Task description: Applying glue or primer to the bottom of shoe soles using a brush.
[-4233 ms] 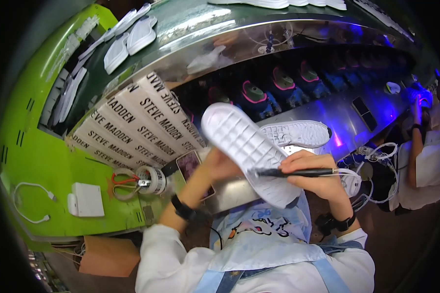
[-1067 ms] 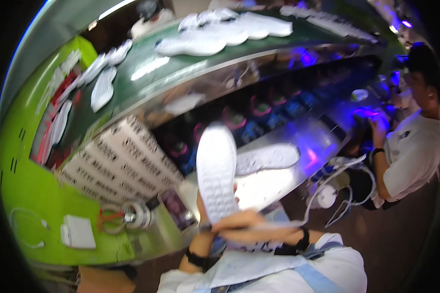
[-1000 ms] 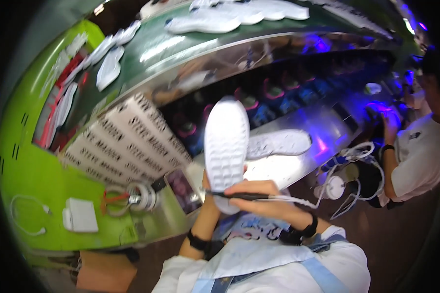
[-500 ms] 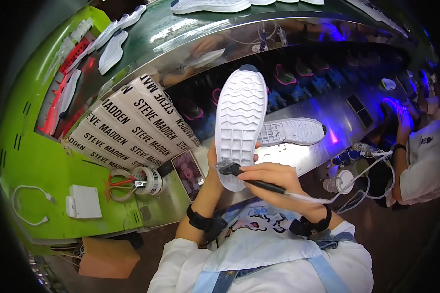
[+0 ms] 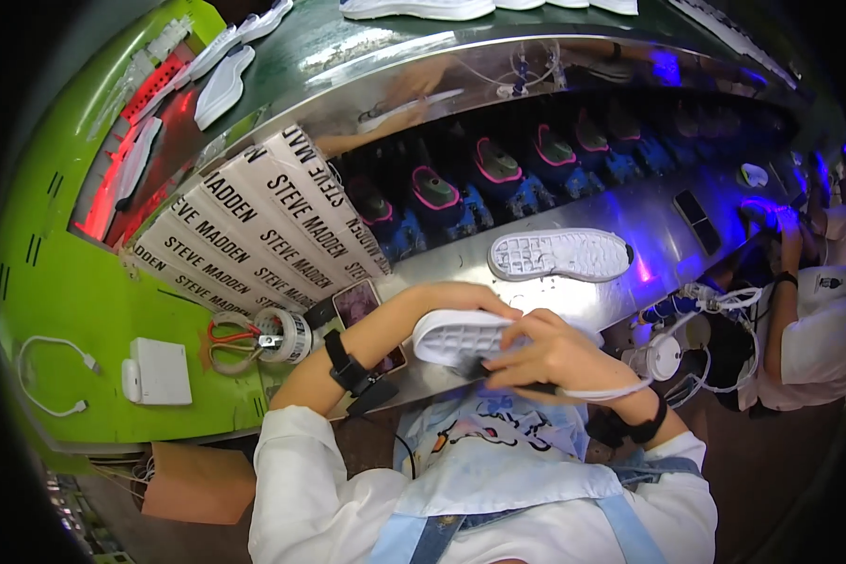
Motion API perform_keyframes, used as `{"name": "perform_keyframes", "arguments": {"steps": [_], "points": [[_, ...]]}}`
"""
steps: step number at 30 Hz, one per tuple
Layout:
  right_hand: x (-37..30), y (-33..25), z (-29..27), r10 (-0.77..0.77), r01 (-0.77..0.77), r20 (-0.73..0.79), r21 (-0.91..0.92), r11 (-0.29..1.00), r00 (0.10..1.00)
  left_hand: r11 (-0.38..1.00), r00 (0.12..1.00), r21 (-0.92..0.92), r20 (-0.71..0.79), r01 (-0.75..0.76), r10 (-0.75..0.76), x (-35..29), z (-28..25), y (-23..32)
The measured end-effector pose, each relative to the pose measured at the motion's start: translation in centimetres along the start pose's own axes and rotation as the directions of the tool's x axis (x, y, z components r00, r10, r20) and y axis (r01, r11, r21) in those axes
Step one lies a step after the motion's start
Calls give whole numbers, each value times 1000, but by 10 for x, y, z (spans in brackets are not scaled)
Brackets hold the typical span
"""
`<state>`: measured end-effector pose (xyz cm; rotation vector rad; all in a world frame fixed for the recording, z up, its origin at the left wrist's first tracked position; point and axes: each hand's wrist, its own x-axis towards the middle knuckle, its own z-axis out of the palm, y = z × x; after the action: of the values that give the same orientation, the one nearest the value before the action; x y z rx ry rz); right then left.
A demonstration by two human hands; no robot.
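A white shoe sole (image 5: 446, 340) is held sideways in front of my body, its gridded underside showing and one rounded end to the left. My left hand (image 5: 468, 297) reaches across its far edge and grips it; some of those fingers are hidden. Over the sole's right part is my right hand (image 5: 556, 355), closed on a black-handled brush (image 5: 536, 386) whose end joins a white tube (image 5: 603, 394). The brush head is blurred and mostly covered by the fingers. A second white sole (image 5: 559, 255) lies on the metal bench beyond my hands, tread upward.
A printed cardboard box (image 5: 263, 221) stands left, near a tape roll (image 5: 296, 336), red-handled scissors (image 5: 230, 329) and a phone (image 5: 355, 303). Dark shoe uppers with pink rims (image 5: 434, 188) line the trough behind. At right are a white cup (image 5: 663, 357), cables and a co-worker's arm (image 5: 788, 273).
The sole has turned from upright to sideways and come lower, nearer my body. My left hand has moved to its far edge. My right hand with the brush has shifted slightly right and down.
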<state>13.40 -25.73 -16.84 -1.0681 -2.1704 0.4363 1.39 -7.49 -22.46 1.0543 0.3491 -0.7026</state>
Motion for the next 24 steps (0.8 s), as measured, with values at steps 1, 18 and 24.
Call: {"name": "perform_keyframes", "arguments": {"steps": [1,18,24], "points": [[-9,9,-6,-1,1,0,-8,1000,1000,979,958,113,-251,170,-137,-2,-1,4],[19,3,51,208,-81,-397,312,946,894,-51,400,-834,-317,-550,860,36,36,-69],[10,-2,46,168,-97,-81,549,830,982,-13,464,-701,-486,-713,740,26,35,-58]]}}
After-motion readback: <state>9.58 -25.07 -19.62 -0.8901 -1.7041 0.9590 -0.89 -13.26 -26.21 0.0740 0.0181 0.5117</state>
